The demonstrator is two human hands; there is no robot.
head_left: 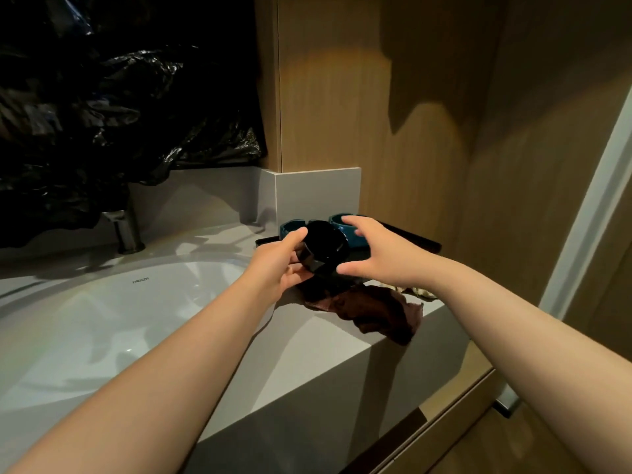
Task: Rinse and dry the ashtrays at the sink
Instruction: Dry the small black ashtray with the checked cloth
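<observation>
One black ashtray (323,249) (left hand (273,265)), teal ashtrays (290,227) (335,219) — two.

**Black ashtray** (323,249): round, glossy, with a faceted wall. It is tilted so a flat circular face turns toward the camera. It is held clear of the tabletop (325,340) in the left grip (284,258), thumb at the upper left edge and fingers underneath.

**Teal ashtrays**: the left teal ashtray (290,227) and the right teal ashtray (337,221) stand upright side by side on a dark tray (413,238) at the back wall. Both are partly hidden behind the black ashtray.

**Brown cloth** (379,311): crumpled on the tabletop below the black ashtray, with one corner hanging over the front edge.

**Sink** (102,319): white oval basin set into the tabletop, left of the ashtrays.
</observation>
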